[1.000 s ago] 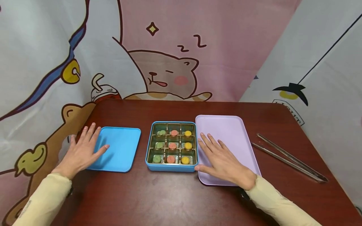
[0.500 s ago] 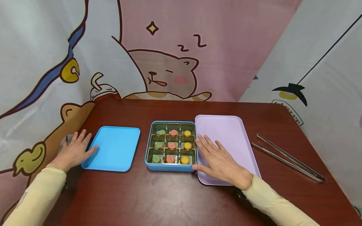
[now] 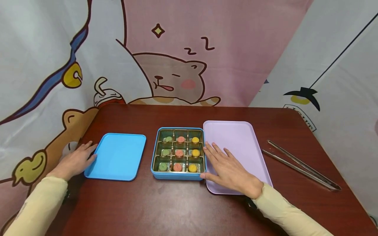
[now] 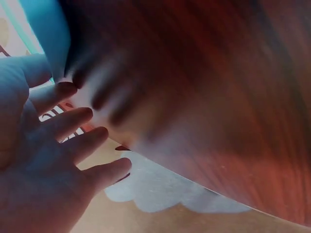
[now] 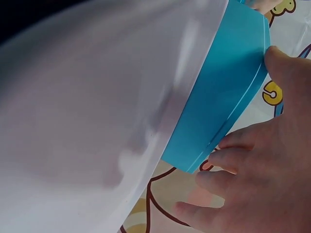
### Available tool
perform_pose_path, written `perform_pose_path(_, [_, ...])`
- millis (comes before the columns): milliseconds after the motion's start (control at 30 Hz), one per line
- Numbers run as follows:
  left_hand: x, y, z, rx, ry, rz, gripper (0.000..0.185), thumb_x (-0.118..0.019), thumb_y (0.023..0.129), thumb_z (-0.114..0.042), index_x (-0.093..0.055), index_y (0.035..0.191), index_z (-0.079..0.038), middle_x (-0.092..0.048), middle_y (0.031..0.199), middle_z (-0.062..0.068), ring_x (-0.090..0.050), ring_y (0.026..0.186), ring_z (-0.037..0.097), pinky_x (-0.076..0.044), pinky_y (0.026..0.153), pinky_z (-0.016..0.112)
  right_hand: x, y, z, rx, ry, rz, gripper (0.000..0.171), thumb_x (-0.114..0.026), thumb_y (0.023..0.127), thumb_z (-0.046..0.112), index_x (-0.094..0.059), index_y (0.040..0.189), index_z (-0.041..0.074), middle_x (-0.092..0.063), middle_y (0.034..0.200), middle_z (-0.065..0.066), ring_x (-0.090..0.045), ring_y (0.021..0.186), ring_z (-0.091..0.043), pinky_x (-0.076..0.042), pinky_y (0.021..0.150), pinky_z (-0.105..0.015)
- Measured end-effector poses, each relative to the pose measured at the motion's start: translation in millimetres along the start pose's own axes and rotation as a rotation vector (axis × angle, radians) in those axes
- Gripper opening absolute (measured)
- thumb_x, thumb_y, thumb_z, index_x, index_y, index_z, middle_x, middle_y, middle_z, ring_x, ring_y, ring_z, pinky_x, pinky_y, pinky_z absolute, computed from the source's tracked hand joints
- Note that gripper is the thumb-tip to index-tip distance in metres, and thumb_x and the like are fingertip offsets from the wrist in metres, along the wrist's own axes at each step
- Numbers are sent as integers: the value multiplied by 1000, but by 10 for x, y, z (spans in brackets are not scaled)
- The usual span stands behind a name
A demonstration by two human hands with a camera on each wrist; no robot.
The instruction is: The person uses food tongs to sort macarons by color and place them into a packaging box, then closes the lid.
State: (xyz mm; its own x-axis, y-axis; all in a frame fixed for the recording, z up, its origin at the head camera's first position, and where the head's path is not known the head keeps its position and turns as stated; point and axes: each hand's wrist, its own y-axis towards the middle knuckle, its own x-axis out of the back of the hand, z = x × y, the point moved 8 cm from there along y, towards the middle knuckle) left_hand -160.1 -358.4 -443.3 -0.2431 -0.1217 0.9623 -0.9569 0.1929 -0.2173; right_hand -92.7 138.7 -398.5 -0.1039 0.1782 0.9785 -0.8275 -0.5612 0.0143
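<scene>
My left hand [image 3: 75,160] lies with fingers spread beside the blue lid [image 3: 116,156] on the worktop [image 3: 165,206], while my right hand [image 3: 231,172], fingers spread, rests on the lilac tray [image 3: 236,137], thumb touching the blue box [image 3: 177,176].

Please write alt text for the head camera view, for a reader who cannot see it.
A person's right hand lies flat on a lilac tray, beside an open blue tin holding nine small round sweets in green, pink and yellow. Their left hand rests at the left edge of the blue lid. Metal tongs lie at the right of the dark red table.
</scene>
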Motion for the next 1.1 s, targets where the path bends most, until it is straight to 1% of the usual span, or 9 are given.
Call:
perform_pose_path(133, [53, -3, -28, 10, -26, -28, 57, -58, 104, -16, -42, 147, 16, -35, 152, 41, -42, 131, 63, -36, 101, 77, -1, 3, 9, 1, -1, 7, 100, -45, 97, 76, -29, 163, 3, -21, 171, -13, -21, 156, -34, -25, 119, -64])
perform_pose_path(300, [181, -38, -65, 44, -100, -90, 53, -53, 105, -13, -40, 147, 17, -47, 139, 45, -58, 112, 61, -44, 91, 76, -10, 2, 6, 0, -1, 18, 100, -44, 97, 76, -28, 164, 3, -20, 171, -12, -21, 156, -33, -25, 119, -64])
perform_pose_path(400, [293, -58, -124, 44, -157, -163, 48, -50, 106, -12, -42, 145, 16, -51, 131, 47, -61, 103, 59, -47, 86, 76, -11, 0, -1, -3, 0, 16, 99, -44, 97, 75, -28, 163, 3, -21, 171, -12, -22, 156, -34, -25, 119, -65])
perform_pose_path(633, [540, -153, -311, -9, -351, -363, 43, -47, 108, -11, -51, 141, 15, -58, 127, 43, -65, 97, 53, -50, 83, 72, -7, 0, -2, -5, 5, 19, 99, -45, 97, 75, -28, 164, 3, -21, 171, -12, -22, 156, -34, -25, 119, -64])
perform_pose_path(733, [577, -199, -349, 21, -455, -371, 46, -45, 109, -16, -50, 145, 12, -58, 129, 42, -64, 96, 51, -50, 82, 72, -10, 2, -3, -7, 9, 21, 99, -45, 97, 75, -28, 164, 4, -20, 171, -12, -21, 156, -33, -25, 119, -64])
perform_pose_path(900, [645, -258, -402, 85, -600, -358, 52, -42, 111, -26, -46, 152, 6, -53, 139, 39, -58, 109, 50, -46, 87, 70, -19, 5, -6, -12, 14, 22, 100, -45, 97, 76, -28, 164, 4, -20, 171, -12, -21, 156, -33, -25, 119, -64])
perform_pose_path(967, [693, -290, -431, 96, -636, -367, 53, -42, 111, -28, -46, 152, 5, -52, 142, 38, -57, 112, 49, -45, 88, 69, -23, 4, -9, -13, 13, 21, 100, -44, 97, 76, -28, 164, 3, -21, 171, -12, -22, 156, -33, -25, 119, -64])
perform_pose_path(1033, [747, -316, -451, 103, -633, -386, 52, -43, 111, -29, -48, 152, 3, -54, 142, 35, -57, 112, 45, -49, 88, 56, -25, 4, -9, -13, 12, 22, 100, -44, 97, 76, -28, 164, 3, -21, 171, -12, -22, 156, -33, -25, 119, -64])
perform_pose_path(1100, [800, -344, -474, 107, -630, -407, 51, -43, 111, -29, -49, 152, 1, -56, 140, 33, -58, 111, 41, -49, 85, 52, -27, 2, -10, -13, 10, 22, 99, -43, 97, 76, -28, 164, 3, -21, 171, -12, -22, 156, -33, -25, 119, -65])
